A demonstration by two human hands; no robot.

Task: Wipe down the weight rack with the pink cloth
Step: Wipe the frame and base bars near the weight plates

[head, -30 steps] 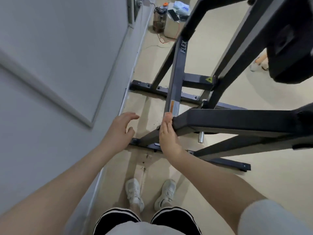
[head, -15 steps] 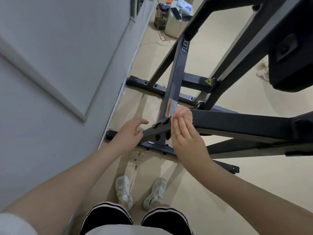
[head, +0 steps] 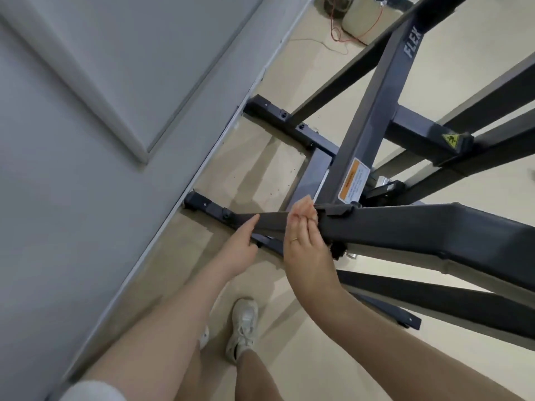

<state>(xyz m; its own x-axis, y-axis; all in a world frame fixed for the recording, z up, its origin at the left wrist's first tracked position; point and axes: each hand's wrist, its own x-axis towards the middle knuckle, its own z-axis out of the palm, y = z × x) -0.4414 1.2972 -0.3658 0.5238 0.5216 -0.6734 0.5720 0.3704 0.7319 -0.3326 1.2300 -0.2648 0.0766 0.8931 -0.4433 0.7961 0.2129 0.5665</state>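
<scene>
The dark grey weight rack [head: 411,230] fills the right side, its base feet lying on the floor by the wall. My right hand [head: 304,250] lies flat against the near end of a thick horizontal beam, fingers together and their tips over its top edge. My left hand [head: 237,250] is on the thin slanted bar just left of it, thumb along the top and fingers tucked under. No pink cloth shows in either hand.
A grey wall [head: 86,183] runs close along the left. An orange warning label [head: 353,180] sits on the upright marked FLEX. A beige box with a red cable [head: 359,18] stands at the far end. My white shoes [head: 244,325] are on the beige floor below.
My left hand has moved from free air onto the slanted bar. My right hand has turned from the beam's end edge to lie flat on its side. The view has tilted.
</scene>
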